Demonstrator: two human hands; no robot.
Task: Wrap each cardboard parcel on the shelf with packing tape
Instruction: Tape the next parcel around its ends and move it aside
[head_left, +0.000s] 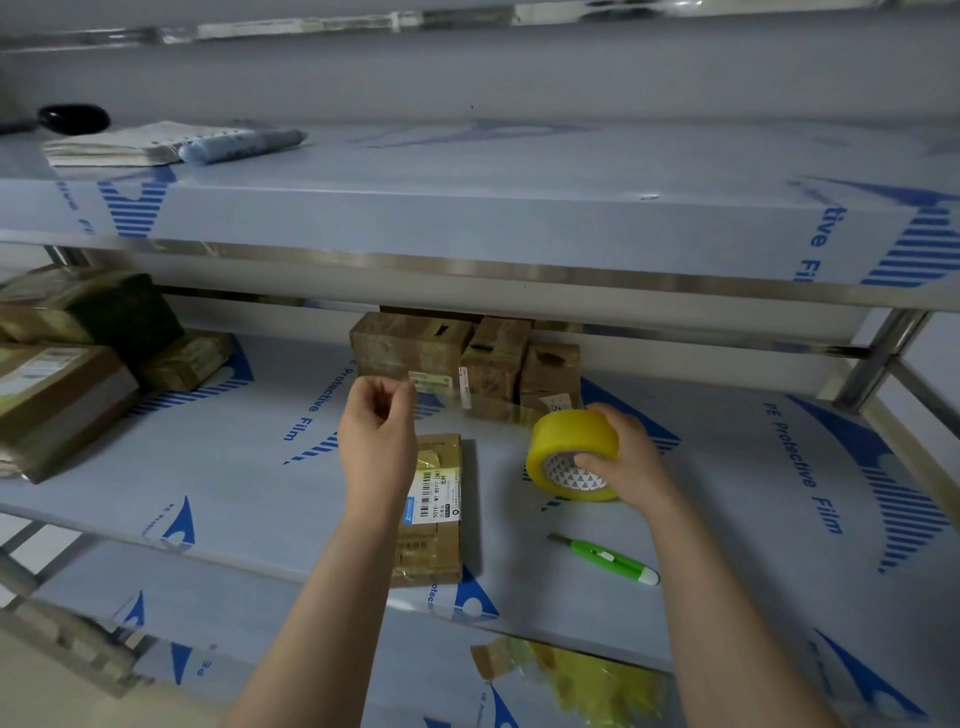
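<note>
Now the left hand (376, 441) pinches the tape end while the right hand (623, 462) grips the tape roll (571, 452), stretching a strip above the flat parcel (436, 514) on the shelf (260, 467) for wrapping.

We're seeing dim, cool bluish light, falling from above. The upper shelf (467, 218) is shading the back parcels (410, 345). The flat parcel (441, 525) is casting a soft shadow rightward. The steel rim (519, 270) is glinting. The tape strip (493, 410) is looking smeared and see-through. Shelf lines are bowing toward the corners; the top edge is blurring.
</note>
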